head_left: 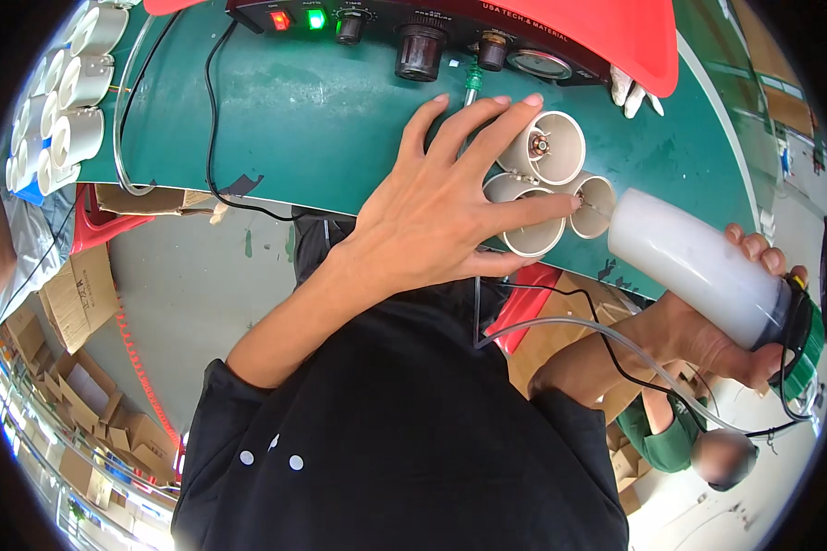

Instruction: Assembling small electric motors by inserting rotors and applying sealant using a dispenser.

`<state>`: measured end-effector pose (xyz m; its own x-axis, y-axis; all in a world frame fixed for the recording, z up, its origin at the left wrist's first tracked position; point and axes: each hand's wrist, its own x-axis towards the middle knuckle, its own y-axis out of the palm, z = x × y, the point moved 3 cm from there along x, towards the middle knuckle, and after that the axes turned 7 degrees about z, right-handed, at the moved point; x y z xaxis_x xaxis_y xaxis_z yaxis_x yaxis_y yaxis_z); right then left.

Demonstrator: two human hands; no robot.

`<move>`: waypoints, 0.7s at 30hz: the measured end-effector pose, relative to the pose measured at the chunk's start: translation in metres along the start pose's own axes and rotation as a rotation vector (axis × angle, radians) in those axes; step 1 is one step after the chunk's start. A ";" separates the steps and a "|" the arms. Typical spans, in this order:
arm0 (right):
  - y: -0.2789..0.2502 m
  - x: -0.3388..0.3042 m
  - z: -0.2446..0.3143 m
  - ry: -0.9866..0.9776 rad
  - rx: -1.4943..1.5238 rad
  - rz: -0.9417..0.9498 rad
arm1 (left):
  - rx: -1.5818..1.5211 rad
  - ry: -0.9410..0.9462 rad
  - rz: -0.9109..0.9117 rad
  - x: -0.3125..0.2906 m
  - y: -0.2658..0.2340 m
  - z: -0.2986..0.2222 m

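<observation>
My left hand (pixel 441 207) is spread over a cluster of short white cylinders, fingers apart. Its index finger reaches across the near cylinder (pixel 535 237) to the rim of the right cylinder (pixel 599 207); the thumb lies along the near one's side. The far cylinder (pixel 570 138) has a coppery part (pixel 539 145) inside. My right hand (pixel 721 331) is wrapped round a large translucent-white dispensing syringe (pixel 698 257) near its green cap (pixel 802 349). The syringe is tilted, and its thin needle points into the right cylinder. What the needle tip touches is too small to tell.
A black dispenser box (pixel 377 32) with knobs, a gauge and lit switches stands at the back of the green table (pixel 294 119), under a red tray (pixel 606 37). More white cylinders (pixel 78 133) stand far left. A clear hose (pixel 606 335) crosses before me. A co-worker (pixel 662 436) is at right.
</observation>
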<state>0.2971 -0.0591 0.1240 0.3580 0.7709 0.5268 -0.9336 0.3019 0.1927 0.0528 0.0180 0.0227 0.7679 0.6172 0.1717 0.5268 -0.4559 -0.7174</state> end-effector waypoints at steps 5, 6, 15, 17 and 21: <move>0.001 -0.002 0.000 -0.009 -0.019 -0.031 | -0.005 0.005 -0.002 0.001 0.000 0.000; 0.001 -0.002 0.001 -0.012 -0.021 -0.034 | -0.004 0.006 -0.003 0.001 0.000 0.000; -0.053 0.005 0.053 0.101 -0.264 -0.340 | -0.037 0.029 -0.293 -0.015 0.002 0.009; -0.037 0.008 0.039 0.342 -0.702 -0.339 | -0.019 -0.015 -0.274 -0.016 0.006 0.003; -0.035 0.005 -0.015 0.710 -1.338 0.081 | 0.001 -0.062 -0.231 -0.016 0.005 -0.001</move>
<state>0.3313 -0.0574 0.1074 0.6028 0.7946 -0.0724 -0.3938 0.2173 -0.8932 0.0435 0.0057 0.0169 0.6034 0.7431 0.2895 0.6854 -0.2976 -0.6646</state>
